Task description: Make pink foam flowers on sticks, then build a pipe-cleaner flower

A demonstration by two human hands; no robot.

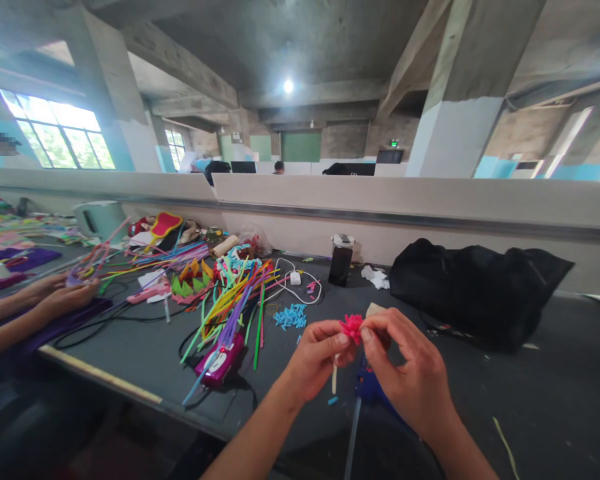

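Between both hands, above the dark table, is a small bright pink flower [351, 327] of fuzzy, pointed petals. My left hand [317, 357] pinches it from the left side. At its right edge, the thumb and fingertips of my right hand [413, 367] are closed on a petal. A thin pale strip [335, 377] hangs below my left fingers. Partly hidden behind my right hand lies a blue glue gun [367, 381], with a translucent glue stick [353, 437] pointing toward me. A short blue piece [333, 401] lies beside it.
A pile of short blue pieces [290, 317] sits beyond my left hand. Leftward lie colourful pipe cleaners [237, 303] and a magenta box [220, 360]. A phone [340, 265] stands upright; a black bag [475, 287] is at right. A co-worker's hands [70, 293] work at far left.
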